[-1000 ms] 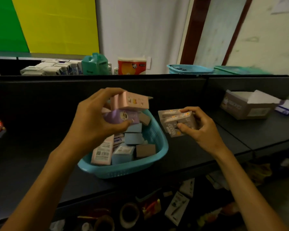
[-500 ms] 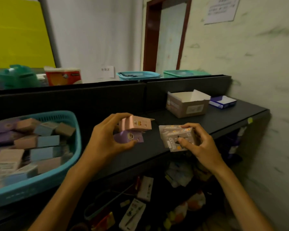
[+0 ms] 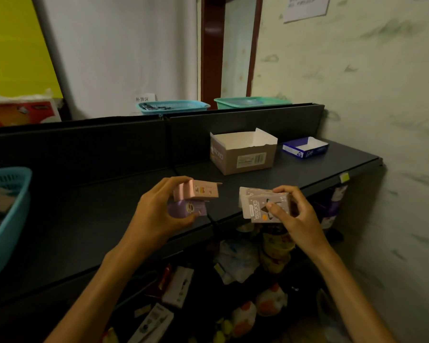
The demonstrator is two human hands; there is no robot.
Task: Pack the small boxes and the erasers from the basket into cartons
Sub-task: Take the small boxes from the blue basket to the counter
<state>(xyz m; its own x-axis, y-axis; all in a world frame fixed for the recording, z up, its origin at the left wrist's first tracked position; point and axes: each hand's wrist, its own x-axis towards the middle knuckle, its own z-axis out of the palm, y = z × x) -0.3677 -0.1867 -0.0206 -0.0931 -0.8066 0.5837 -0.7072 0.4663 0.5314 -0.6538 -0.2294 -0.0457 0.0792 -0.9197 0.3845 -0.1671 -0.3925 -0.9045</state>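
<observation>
Head view: left hand (image 3: pixel 159 214) grips a pink box (image 3: pixel 198 191) stacked on a purple box (image 3: pixel 187 208), fingers curled round both. Right hand (image 3: pixel 297 219) pinches grey boxes (image 3: pixel 263 206). Open carton (image 3: pixel 243 154) sits at 12 o'clock on the counter (image 3: pixel 109 219); basket (image 3: pixel 8 214) at 9 o'clock.

teal tray (image 3: pixel 172 106), green tray (image 3: pixel 252 102) on ledge (behind partition); paper notice (image 3: pixel 305 6) on wall.
</observation>
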